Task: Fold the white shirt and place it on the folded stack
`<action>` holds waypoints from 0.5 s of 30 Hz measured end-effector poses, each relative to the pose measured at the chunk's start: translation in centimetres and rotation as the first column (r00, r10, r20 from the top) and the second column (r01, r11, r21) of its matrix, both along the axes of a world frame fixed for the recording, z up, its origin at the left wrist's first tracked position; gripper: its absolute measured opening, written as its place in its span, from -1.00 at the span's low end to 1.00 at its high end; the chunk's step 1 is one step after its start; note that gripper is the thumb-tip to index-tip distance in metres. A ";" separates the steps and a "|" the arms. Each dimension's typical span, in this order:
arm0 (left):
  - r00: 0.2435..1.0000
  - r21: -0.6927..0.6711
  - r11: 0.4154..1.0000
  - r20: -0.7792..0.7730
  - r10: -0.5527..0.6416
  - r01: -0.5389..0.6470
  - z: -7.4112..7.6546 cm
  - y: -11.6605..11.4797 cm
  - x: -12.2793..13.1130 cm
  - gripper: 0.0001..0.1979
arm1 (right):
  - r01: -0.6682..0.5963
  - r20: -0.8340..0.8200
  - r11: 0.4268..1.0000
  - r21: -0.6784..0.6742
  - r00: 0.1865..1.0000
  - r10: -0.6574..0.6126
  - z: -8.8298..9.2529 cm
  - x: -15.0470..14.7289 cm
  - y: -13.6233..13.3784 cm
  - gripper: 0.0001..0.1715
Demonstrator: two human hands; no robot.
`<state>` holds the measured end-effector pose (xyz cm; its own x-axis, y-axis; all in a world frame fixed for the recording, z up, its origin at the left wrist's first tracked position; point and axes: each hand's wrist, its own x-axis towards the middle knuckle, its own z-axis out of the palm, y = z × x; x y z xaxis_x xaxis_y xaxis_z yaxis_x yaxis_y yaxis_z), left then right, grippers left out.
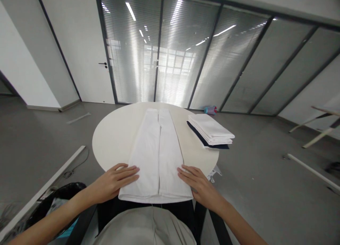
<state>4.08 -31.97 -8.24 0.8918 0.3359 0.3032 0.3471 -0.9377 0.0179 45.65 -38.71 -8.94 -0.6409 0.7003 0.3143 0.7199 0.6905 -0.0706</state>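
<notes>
A long piece of white cloth [145, 156] lies flat on the round table, its two panels meeting along a line down the middle. It looks folded in layers at the near edge, which hangs slightly over the table's rim; whether it is a garment I cannot tell. On its left side rests my left hand [117, 181], fingers stretched out flat over the edge. My right hand [196, 183] lies on the opposite edge, also open, fingertips on the fabric. To the right is a stack of folded white cloths [211, 128] with a dark navy cloth [198, 133] beneath.
The round white table [111, 138] stands before me. A black-lined bin [71, 188] is at lower left, beside a pale floor strip [53, 181] and a cable. A blue and pink item [210, 110] lies near the glass partition. Table legs [318, 137] show far right.
</notes>
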 end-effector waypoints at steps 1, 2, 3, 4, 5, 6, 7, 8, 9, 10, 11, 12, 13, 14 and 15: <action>1.000 -0.001 1.000 0.015 -0.013 0.013 0.0 0.0 0.0 -0.06 | -0.009 -0.005 1.000 -0.006 1.000 0.009 0.2 0.0 -0.1 -0.06; 0.999 0.000 1.000 0.031 -0.024 0.024 0.1 0.1 0.0 -0.08 | -0.023 -0.011 1.000 -0.011 1.000 0.023 0.4 0.1 -0.1 -0.13; 0.998 0.000 0.999 0.044 -0.035 0.035 0.1 0.1 0.0 -0.10 | -0.039 -0.020 0.999 -0.016 0.999 0.038 0.7 0.1 -0.1 -0.21; 0.997 -0.004 0.999 0.057 -0.045 0.045 0.2 0.2 -0.1 -0.13 | -0.057 -0.034 0.998 -0.022 0.998 0.056 0.9 0.1 -0.1 -0.29; 0.996 -0.018 0.998 0.067 -0.052 0.053 0.3 0.3 -0.2 -0.16 | -0.072 -0.051 0.997 -0.027 0.996 0.071 1.1 0.1 -0.1 -0.36; 0.995 -0.039 0.997 0.078 -0.059 0.063 0.5 0.4 -0.2 -0.19 | -0.082 -0.075 0.996 -0.030 0.994 0.080 1.3 0.0 0.1 -0.41; 0.993 -0.069 0.995 0.094 -0.069 0.075 0.7 0.5 -0.3 -0.23 | -0.090 -0.108 0.996 -0.027 0.990 0.087 1.5 -0.1 0.2 -0.45; 0.990 -0.106 0.990 0.115 -0.076 0.088 1.0 0.8 -0.4 -0.29 | -0.099 -0.152 0.995 -0.018 0.984 0.096 1.6 -0.2 0.5 -0.47; 0.987 -0.150 0.984 0.143 -0.079 0.100 1.3 1.1 -0.4 -0.37 | -0.110 -0.207 0.994 -0.005 0.973 0.107 1.6 -0.3 0.8 -0.49; 0.982 -0.199 0.974 0.176 -0.072 0.107 1.6 1.6 -0.3 -0.47 | -0.123 -0.271 0.992 0.007 0.955 0.120 1.6 -0.5 1.3 -0.53; 0.976 -0.246 0.964 0.215 -0.043 0.096 1.9 2.2 -0.1 -0.59 | -0.127 -0.339 0.992 0.013 0.933 0.124 1.5 -0.7 1.8 -0.58; 0.968 -0.293 0.954 0.252 0.013 0.063 2.1 2.9 0.3 -0.68 | -0.115 -0.401 0.993 0.010 0.910 0.110 1.3 -0.9 2.5 -0.64; 0.954 -0.339 0.941 0.281 0.100 0.001 2.3 3.8 0.8 -0.70 | -0.077 -0.451 0.997 -0.007 0.890 0.066 1.1 -1.1 3.3 -0.69; 0.931 -0.386 0.919 0.301 0.208 -0.081 2.5 4.9 1.4 -0.62 | -0.006 -0.485 0.999 -0.035 0.875 -0.011 0.9 -1.3 4.2 -0.70; 0.896 -0.438 0.884 0.308 0.321 -0.166 2.6 6.0 2.1 -0.53 | 0.091 -0.504 0.993 -0.069 0.856 -0.114 0.7 -1.6 5.0 -0.70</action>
<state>6.19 -25.95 -5.60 0.6178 0.6862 0.3840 0.4589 -0.7112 0.5325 44.10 -33.70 -8.27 -0.3245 0.7730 0.5451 0.6434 0.6029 -0.4718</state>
